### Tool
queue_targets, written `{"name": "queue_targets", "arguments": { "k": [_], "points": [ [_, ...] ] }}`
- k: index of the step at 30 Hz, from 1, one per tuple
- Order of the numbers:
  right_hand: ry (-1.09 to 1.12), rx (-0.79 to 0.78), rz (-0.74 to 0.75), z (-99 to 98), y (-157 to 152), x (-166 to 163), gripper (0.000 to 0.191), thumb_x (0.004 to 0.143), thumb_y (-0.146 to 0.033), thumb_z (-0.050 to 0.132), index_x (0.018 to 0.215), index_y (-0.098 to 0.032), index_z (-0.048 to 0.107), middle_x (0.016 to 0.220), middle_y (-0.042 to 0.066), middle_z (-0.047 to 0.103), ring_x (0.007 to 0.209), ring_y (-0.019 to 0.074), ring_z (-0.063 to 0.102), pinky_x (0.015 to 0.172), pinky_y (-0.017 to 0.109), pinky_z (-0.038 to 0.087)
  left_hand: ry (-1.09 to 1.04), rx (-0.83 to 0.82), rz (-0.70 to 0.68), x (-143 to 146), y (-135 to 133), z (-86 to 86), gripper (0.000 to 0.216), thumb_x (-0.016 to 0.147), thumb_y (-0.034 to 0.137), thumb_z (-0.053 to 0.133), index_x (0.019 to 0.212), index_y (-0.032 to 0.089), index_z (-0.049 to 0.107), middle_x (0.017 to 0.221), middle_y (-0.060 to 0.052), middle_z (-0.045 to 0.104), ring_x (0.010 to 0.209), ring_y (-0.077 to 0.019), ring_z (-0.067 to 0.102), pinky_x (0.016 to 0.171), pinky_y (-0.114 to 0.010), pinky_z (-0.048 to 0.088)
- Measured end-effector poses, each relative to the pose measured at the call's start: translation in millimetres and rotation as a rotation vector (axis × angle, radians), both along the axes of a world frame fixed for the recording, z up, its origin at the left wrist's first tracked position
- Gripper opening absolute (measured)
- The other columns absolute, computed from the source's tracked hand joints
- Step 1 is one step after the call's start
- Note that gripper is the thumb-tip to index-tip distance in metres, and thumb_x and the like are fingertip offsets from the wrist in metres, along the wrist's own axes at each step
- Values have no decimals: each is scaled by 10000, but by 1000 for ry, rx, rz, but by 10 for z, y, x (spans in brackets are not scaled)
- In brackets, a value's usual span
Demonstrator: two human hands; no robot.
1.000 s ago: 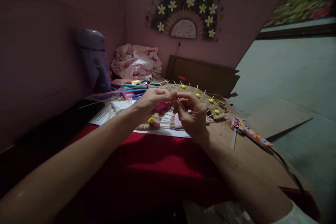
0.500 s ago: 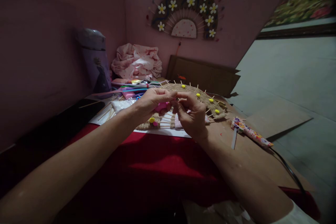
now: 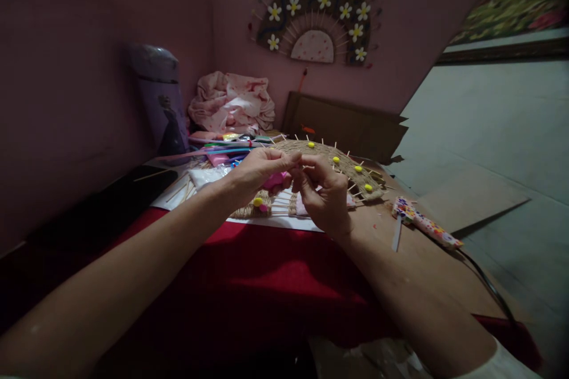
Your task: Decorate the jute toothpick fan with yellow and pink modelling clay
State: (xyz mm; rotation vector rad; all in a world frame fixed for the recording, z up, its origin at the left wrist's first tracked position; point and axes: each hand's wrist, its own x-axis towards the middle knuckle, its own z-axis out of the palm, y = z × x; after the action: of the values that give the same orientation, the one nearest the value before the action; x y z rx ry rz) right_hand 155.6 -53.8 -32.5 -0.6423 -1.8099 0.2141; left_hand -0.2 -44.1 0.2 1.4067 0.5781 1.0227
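My left hand point(image 3: 258, 172) and my right hand point(image 3: 326, 192) meet fingertip to fingertip above the table, both closed in a pinch. Whatever lies between the fingertips is too small or hidden to name. A bright pink lump point(image 3: 275, 180) shows under my left fingers; I cannot tell whether they hold it. Behind and below the hands lies a fan-shaped piece of woven twine point(image 3: 293, 146) on thin sticks, dotted with yellow discs point(image 3: 336, 160). On its near left end sit a yellow disc point(image 3: 257, 202) and a pink one. My hands cover its middle.
A glue gun point(image 3: 422, 222) in flowered wrapping, with a black cord, lies at right on brown board. A purple bottle point(image 3: 162, 106), crumpled pink cloth point(image 3: 233, 100) and a cardboard sheet point(image 3: 342, 124) stand behind. Red cloth point(image 3: 267, 266) covers the near side. A flowered fan point(image 3: 322, 3) hangs above.
The view has shifted very slightly. My hands stay together in nearly the same place, with only a tiny shift of the fingers.
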Motion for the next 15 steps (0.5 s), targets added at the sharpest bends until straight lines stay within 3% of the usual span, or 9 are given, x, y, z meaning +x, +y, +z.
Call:
{"name": "queue_targets", "arguments": {
  "k": [15],
  "points": [
    [-131, 6, -87, 0, 20, 17, 112, 917, -219, 569, 1021, -182, 588, 685, -7, 713, 520, 100, 585, 539, 243, 446, 109, 106, 90, 6, 8, -17, 475, 773, 559, 698, 618, 117, 624, 535, -26, 573, 400, -63, 458, 343, -183, 311]
  ]
}}
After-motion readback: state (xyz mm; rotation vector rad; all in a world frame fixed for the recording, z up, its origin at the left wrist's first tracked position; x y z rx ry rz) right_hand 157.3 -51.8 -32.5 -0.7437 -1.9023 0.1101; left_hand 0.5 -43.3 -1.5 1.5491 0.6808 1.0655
